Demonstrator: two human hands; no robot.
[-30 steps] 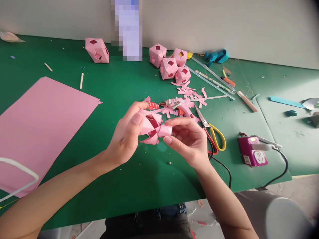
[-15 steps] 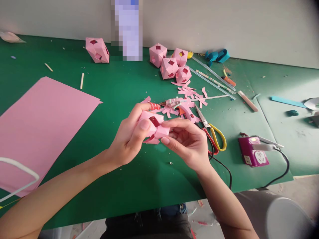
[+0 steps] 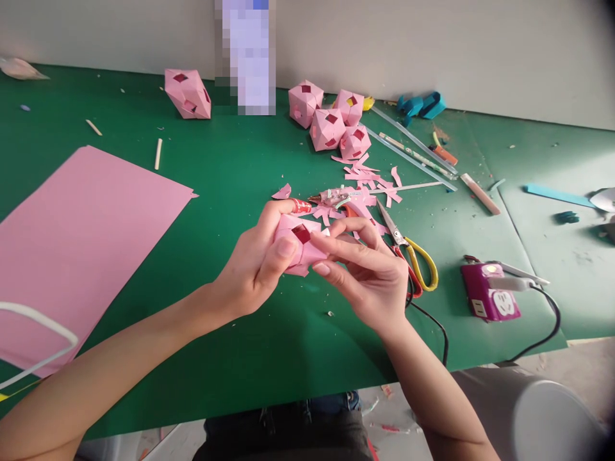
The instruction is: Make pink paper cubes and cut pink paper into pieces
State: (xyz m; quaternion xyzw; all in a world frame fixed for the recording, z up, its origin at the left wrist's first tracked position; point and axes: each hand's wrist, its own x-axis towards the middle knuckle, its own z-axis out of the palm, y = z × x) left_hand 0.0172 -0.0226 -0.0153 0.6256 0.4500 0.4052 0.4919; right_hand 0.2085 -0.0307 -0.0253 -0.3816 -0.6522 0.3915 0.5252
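Note:
Between my hands is a pink folded-paper polyhedron (image 3: 302, 232) with a dark square opening in its upper face. My left hand (image 3: 259, 262) grips it from the left, thumb on the near face and the forefinger, wrapped in a red patterned band, along its far side. On the right, my right hand (image 3: 368, 272) pinches an edge of the paper between thumb and fingers. Just behind the held piece lie a glue gun (image 3: 336, 197) and several pink paper strips (image 3: 360, 173). Yellow-and-red-handled scissors (image 3: 418, 256) rest beyond my right hand.
Finished-looking pink paper polyhedra (image 3: 327, 130) cluster at the back, another (image 3: 188, 94) stands farther left. A stack of pink paper sheets (image 3: 91, 224) lies at left. A purple power adapter (image 3: 489, 291) with a black cord sits at right, near clear plastic strips (image 3: 413, 157).
The gap and loose flaps on the held paper piece have closed up as my right hand presses its right edge. My left hand has shifted slightly to the right.

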